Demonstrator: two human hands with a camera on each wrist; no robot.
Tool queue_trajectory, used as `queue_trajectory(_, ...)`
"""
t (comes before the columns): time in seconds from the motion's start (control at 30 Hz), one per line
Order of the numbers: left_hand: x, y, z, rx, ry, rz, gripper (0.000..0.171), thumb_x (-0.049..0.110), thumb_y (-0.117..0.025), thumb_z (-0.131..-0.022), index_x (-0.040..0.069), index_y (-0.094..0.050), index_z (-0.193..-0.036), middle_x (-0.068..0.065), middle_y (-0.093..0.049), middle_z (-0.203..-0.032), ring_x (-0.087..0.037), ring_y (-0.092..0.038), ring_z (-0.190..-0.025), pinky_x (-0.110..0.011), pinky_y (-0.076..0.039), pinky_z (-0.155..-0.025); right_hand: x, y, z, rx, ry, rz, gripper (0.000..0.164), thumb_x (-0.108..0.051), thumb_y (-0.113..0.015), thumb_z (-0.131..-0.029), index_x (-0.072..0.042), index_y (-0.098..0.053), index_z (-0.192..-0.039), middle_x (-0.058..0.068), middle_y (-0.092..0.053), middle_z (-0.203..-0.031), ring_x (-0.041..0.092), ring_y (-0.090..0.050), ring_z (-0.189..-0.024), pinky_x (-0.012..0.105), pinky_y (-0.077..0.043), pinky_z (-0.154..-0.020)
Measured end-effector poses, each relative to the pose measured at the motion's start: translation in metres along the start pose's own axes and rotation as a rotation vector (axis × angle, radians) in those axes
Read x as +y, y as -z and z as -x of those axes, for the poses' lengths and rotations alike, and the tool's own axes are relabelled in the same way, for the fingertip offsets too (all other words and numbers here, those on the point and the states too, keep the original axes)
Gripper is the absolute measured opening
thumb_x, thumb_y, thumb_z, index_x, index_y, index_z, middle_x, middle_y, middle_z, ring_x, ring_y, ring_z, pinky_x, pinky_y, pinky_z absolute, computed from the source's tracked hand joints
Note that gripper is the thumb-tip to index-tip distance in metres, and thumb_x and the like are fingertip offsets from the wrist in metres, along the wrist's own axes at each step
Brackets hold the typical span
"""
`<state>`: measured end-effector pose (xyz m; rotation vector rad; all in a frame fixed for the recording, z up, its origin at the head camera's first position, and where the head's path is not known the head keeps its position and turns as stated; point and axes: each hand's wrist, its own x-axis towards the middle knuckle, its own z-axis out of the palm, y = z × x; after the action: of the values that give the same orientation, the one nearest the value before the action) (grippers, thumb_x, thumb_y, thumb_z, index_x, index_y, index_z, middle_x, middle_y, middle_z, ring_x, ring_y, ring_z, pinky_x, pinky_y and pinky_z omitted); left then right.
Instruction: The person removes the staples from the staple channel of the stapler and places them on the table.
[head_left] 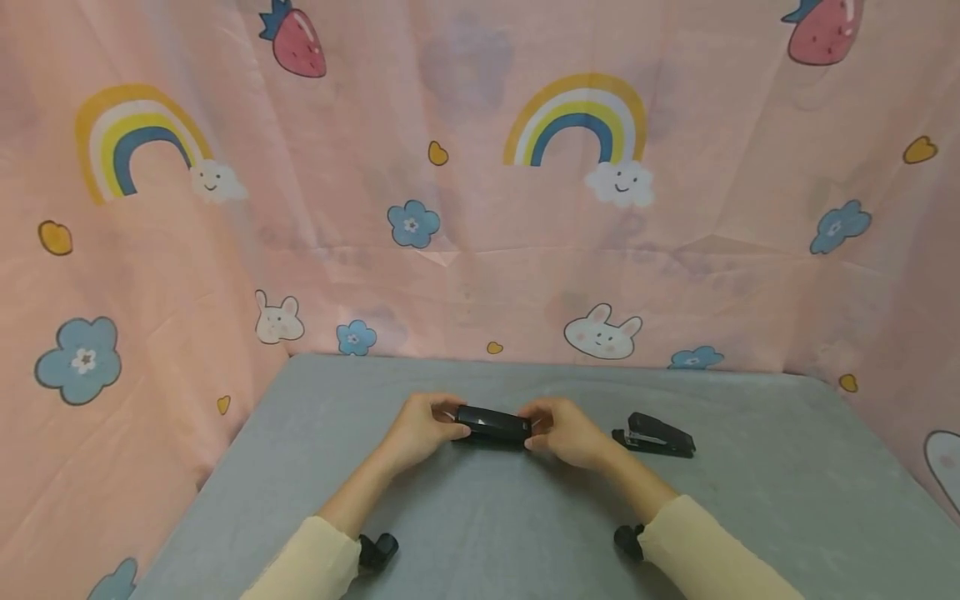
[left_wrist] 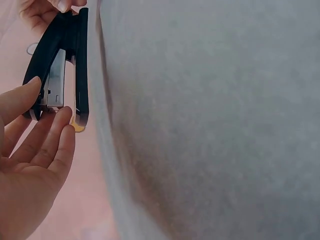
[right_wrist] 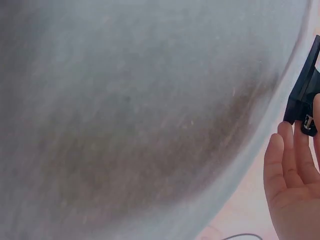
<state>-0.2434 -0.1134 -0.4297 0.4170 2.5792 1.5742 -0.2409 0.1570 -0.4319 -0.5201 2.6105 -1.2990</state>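
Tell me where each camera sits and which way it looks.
Head: on the person's head, facing forward and down at a gray tablecloth and pink printed backdrop; left hand, right hand, forearms and sleeves show.
Left wrist: on that wrist, facing the left hand's work; the left hand shows large, part of the right at top.
Right wrist: on that wrist, mostly seeing tablecloth; the right hand shows at lower right.
Shared: both wrist views show the held black stapler.

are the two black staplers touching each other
Apart. The head view shows the right hand between the held stapler and the other stapler on the grey cloth.
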Motion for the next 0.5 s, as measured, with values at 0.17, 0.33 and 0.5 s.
queue_trajectory(0.17,0.007,0.002,0.007,-0.01,-0.016,0.01,0.037,0.004,-0.083,-0.086,0.002,-0.074,-0.122,-0.005,-0.073,-0.103,-0.018,-0.069,-0.088,-0.033,-0.054,-0.072,-0.005,0.004,0.009,-0.006,0.031,0.016,0.037,0.0,-0.08,-0.088,0.0,-0.069,-0.124,0.008,-0.07,-0.116,0.028,-0.065,-0.108,0.051,-0.052,-0.095)
queue_trajectory(0.33,0.012,0.002,0.014,-0.029,-0.039,0.022,0.035,0.004,-0.083,-0.086,0.002,-0.075,-0.12,-0.004,-0.074,-0.102,-0.016,-0.069,-0.086,-0.033,-0.054,-0.072,-0.007,0.007,0.019,-0.016,0.069,0.022,0.036,-0.002,-0.081,-0.089,0.001,-0.069,-0.123,0.01,-0.069,-0.12,0.029,-0.066,-0.109,0.052,-0.053,-0.096)
queue_trajectory(0.5,0.016,0.0,0.021,-0.038,-0.067,0.03,0.034,0.004,-0.084,-0.086,0.002,-0.075,-0.119,-0.005,-0.074,-0.103,-0.017,-0.069,-0.085,-0.032,-0.054,-0.071,-0.008,0.01,0.029,-0.031,0.12,0.026,0.036,-0.004,-0.082,-0.089,0.002,-0.069,-0.121,0.012,-0.069,-0.119,0.03,-0.067,-0.107,0.051,-0.055,-0.094)
